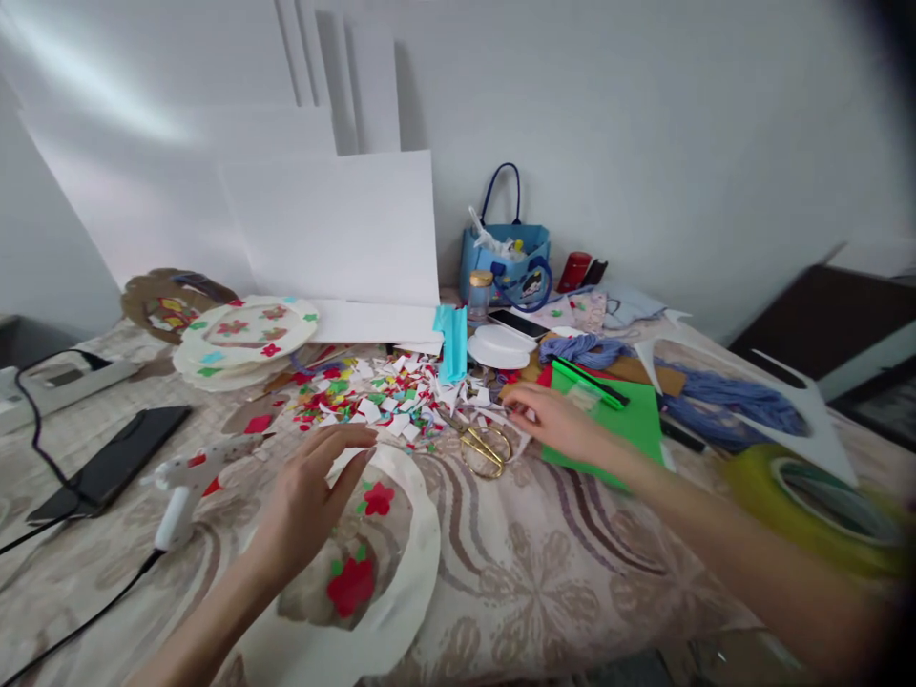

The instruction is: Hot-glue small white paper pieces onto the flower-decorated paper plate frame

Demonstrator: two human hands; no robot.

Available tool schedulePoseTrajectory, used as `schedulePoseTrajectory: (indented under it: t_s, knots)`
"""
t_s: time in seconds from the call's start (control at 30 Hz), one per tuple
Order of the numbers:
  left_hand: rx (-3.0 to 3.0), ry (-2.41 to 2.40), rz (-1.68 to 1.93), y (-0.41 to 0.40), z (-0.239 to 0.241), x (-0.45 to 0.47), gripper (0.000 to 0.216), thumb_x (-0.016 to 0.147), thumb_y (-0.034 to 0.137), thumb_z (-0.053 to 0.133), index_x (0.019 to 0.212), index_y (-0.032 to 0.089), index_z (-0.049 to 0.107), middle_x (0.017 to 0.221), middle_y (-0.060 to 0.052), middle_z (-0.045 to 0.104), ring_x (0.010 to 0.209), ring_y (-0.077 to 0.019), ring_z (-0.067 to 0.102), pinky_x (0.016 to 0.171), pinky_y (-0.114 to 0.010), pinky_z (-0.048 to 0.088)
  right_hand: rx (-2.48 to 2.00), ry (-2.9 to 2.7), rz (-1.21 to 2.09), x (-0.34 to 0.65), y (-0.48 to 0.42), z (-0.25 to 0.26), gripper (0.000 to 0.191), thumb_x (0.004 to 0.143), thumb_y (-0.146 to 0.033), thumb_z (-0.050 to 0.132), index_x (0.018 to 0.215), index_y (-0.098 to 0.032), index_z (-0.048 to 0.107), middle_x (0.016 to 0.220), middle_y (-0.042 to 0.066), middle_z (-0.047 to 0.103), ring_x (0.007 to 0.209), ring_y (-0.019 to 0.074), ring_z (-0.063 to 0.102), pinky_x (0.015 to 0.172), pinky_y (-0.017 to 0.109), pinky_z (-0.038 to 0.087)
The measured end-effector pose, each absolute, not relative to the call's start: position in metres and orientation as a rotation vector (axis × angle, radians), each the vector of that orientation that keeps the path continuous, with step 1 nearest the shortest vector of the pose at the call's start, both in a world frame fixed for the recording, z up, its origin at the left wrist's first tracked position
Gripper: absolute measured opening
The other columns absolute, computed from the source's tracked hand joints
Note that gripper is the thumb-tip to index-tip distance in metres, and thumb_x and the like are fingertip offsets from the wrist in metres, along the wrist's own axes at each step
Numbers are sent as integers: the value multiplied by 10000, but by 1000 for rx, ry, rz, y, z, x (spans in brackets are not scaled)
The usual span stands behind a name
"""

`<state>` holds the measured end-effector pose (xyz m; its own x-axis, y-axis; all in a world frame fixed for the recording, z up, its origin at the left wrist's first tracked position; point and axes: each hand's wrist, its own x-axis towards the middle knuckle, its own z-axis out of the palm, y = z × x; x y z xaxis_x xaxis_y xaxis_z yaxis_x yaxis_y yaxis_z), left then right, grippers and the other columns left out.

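While the left hand (307,496) hovered flat, fingers spread and empty, over the paper plate (401,611), the right hand (562,425), loosely open, touched paper scraps (386,391) beside scissors (483,448). Scraps looked light, flimsy; pinch edges.

Both forearms are bare (no sleeves, watch or rings show): the left hand (311,496) nearest the gold scissors (485,448), the right hand (562,425) just beyond them.

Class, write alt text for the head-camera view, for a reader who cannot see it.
A left hand hovers open over a paper plate with red flowers, while the right hand reaches into paper scraps beside gold scissors on a cluttered craft table.
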<state>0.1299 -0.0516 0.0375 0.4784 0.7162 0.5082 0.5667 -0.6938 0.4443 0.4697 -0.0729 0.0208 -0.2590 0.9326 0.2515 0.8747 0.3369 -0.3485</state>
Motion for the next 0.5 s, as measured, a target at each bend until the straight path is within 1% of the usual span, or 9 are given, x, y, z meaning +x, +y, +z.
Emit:
schedulePoseTrajectory:
  t_s: [0.1,0.13,0.2,0.3,0.37,0.4,0.47,0.5]
  knots:
    - [2510,1082,1032,-49,37,130,128,855,297,525,881,222,626,992,-55,690,944,-203,641,843,-337,502,-1771,-2079,34,523,-65,40,133,849,-161,534,958,-161,612,981,76,625,838,194,601,767,307,450]
    - [2507,1076,1029,-48,37,129,126,852,303,528,860,225,627,992,-52,691,935,-205,644,837,-337,505,-1879,-1992,19,545,-63,48,141,843,-157,543,964,-154,616,1003,81,632,832,187,609,765,294,451]
    - [2503,1077,1020,-47,35,128,132,848,317,531,854,233,632,992,-46,693,914,-210,652,824,-338,512,-2132,-1824,-4,587,-63,66,159,858,-175,543,990,-130,620,985,87,653,844,163,604,767,253,430]
    - [2500,1110,1012,-44,33,126,157,847,332,525,924,255,638,1000,-36,694,892,-214,658,785,-329,524,-2304,-1634,-102,641,-69,90,289,929,-215,421,1052,-19,594,1012,187,636,854,160,585,750,267,389]
    - [2502,1124,1012,-43,32,127,173,846,342,524,954,268,636,1002,-31,695,879,-216,660,706,-306,535,-2424,-1542,-107,663,-75,96,353,927,-271,425,1009,20,609,966,229,634,791,166,586,708,300,364]
    - [2501,1125,1007,-42,32,127,177,846,346,523,961,272,635,1005,-30,696,874,-216,660,656,-290,536,-2473,-1512,-88,670,-76,95,402,925,-318,430,1019,31,606,914,230,640,730,161,585,681,309,355]
    - [2500,1119,999,-42,32,130,180,846,349,524,969,277,634,1005,-27,696,872,-214,659,599,-271,529,-2536,-1476,-36,677,-77,87,511,902,-397,471,1129,53,550,783,198,648,605,148,563,632,313,344]
    - [2502,1116,994,-43,32,131,178,845,347,526,970,278,633,1005,-25,696,875,-213,658,608,-272,531,-2549,-1472,-13,677,-76,80,571,884,-422,503,1193,59,506,740,179,647,563,143,549,614,310,341]
